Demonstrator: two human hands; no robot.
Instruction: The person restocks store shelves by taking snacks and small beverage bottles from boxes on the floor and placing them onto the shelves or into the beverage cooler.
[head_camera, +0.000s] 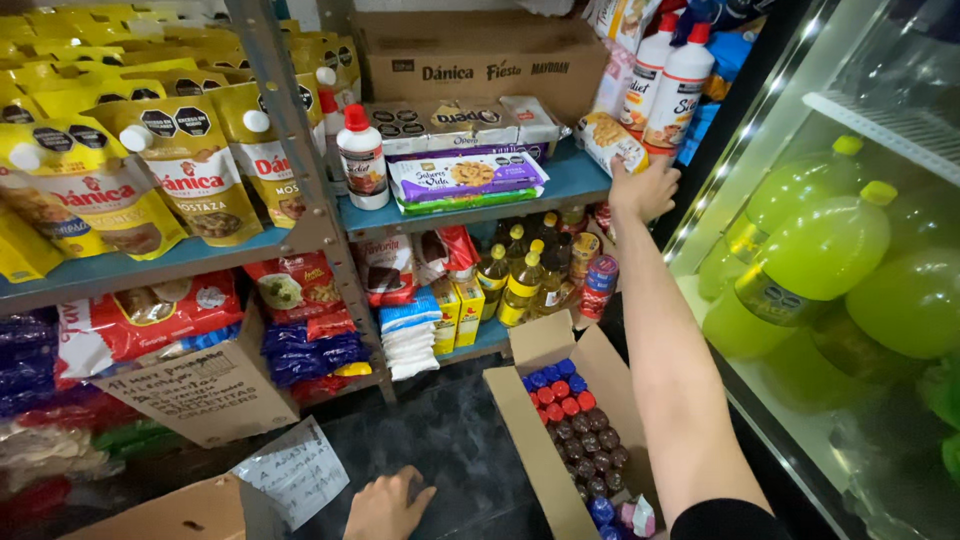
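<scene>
A cookie pack (612, 140) is gripped by the right hand (643, 188) at the shelf (570, 185) edge; below the shelf, the empty left hand (388, 505) is pressed flat on the floor (450, 450), seemingly for support.

One head-worn camera is looking down and forward from above the person's shoulders, facing the blue shelf (560, 185) at close range. It is taking in the open cardboard box (565, 440) on the dark floor (450, 450) below, a glass-fronted cooler (800, 300) along the right edge, and both hands reaching out beneath it.
</scene>
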